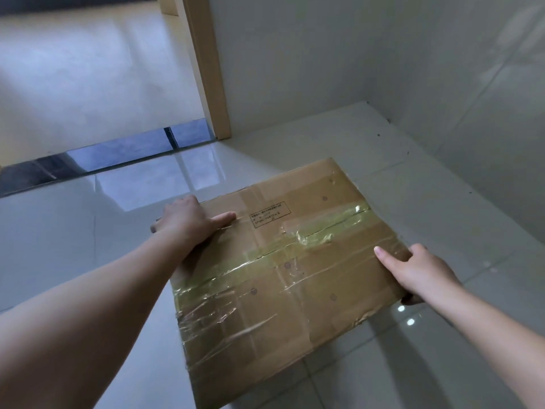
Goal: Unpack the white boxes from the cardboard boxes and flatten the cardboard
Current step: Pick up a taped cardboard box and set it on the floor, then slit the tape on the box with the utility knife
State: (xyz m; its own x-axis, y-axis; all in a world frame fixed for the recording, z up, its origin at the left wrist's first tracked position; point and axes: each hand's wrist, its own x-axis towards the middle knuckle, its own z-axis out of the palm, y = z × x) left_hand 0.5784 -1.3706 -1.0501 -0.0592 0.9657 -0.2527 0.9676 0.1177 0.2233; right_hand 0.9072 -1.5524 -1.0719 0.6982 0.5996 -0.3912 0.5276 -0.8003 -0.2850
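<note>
The left hand (185, 221) and right hand (418, 270) each grip a side of the taped cardboard box (283, 276) above the tiled floor (88, 246).

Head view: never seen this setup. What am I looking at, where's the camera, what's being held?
There is no robot here. A person wears one wide-angle camera on the head, and it looks forward and down at their own two bare arms. That is why the arms come in from the bottom edge and straight lines bend a little.

Both hands hold one cardboard box, taped across its top with clear and yellowish tape and bearing a small printed label. The left hand has its grip on the far left edge, thumb flat on top. The right hand grips the right edge the same way.

Below is a glossy tiled floor, with white walls and a wooden door frame behind. No white boxes show.
</note>
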